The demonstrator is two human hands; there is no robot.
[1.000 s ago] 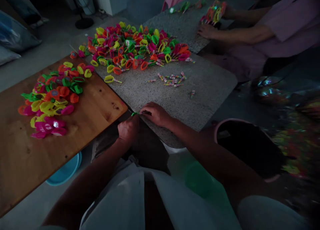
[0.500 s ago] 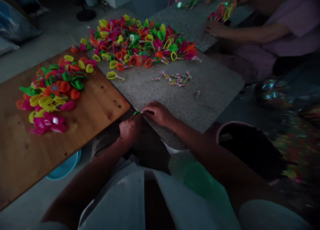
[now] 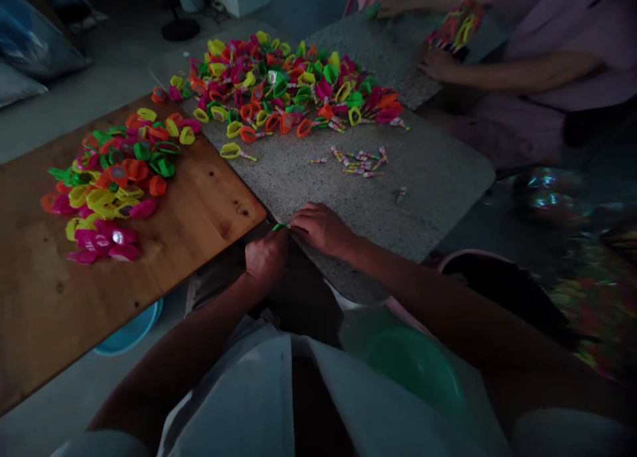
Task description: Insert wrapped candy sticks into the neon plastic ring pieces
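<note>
My left hand (image 3: 266, 255) is closed in a pinch at the corner where the two tables meet. From its fingertips sticks out a narrow green plastic strip (image 3: 281, 227), most of it hidden by the hand. My right hand (image 3: 321, 229) rests on the grey table's edge, its fingers bent and closed at the strip's other end; what they pinch is covered. Beyond it lie several small wrapped candy sticks (image 3: 362, 162). Further back is a large heap of bright plastic toy watches (image 3: 286, 89), many with such a stick attached.
On the wooden table (image 3: 199, 225) at left sits a smaller pile of toy watches (image 3: 122, 168). A co-worker's hand (image 3: 438, 64) is by a bunch of them at the far right. A blue basin (image 3: 129, 331), green basin (image 3: 413, 364) and dark bucket (image 3: 497, 288) stand below table height.
The view has shifted slightly, so everything sits a little further right. My hands remain together at the green strip. The co-worker's far hand has reached left across the table.
</note>
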